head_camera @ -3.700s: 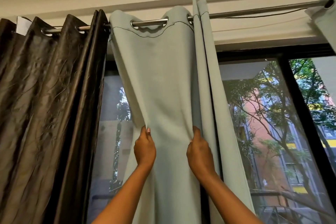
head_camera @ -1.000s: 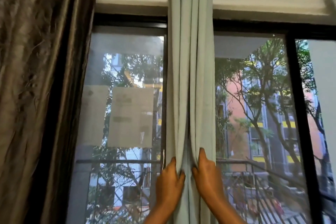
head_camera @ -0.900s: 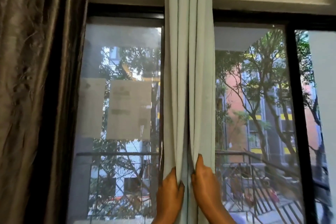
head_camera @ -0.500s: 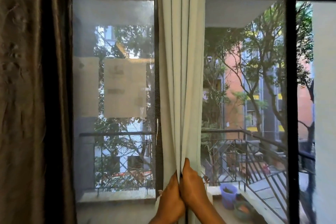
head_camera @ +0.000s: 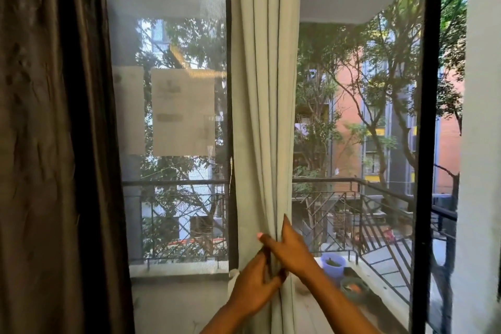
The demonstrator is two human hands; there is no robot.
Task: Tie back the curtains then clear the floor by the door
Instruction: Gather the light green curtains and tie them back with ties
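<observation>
A pale grey-green curtain (head_camera: 264, 89) hangs gathered into a narrow bunch of folds down the middle of the glass door. My left hand (head_camera: 254, 283) grips the bunch from the left, fingers wrapped around the folds. My right hand (head_camera: 291, 248) crosses over it from the right and presses on the same folds, thumb pointing up. Both hands meet at about waist height of the curtain. A dark brown crinkled curtain (head_camera: 46, 144) hangs along the left edge. No tie-back band is visible.
Black door frames (head_camera: 425, 144) stand on both sides of the glass. Papers (head_camera: 181, 111) are stuck on the left pane. Outside are a balcony railing (head_camera: 379, 209), a blue pot (head_camera: 333, 263) and another pot (head_camera: 353, 287). A white wall (head_camera: 482, 144) is at right.
The light curtain went from spread on the rod to tightly bunched. My hands slid down it and came together, now overlapping around the folds. The view tilted downward.
</observation>
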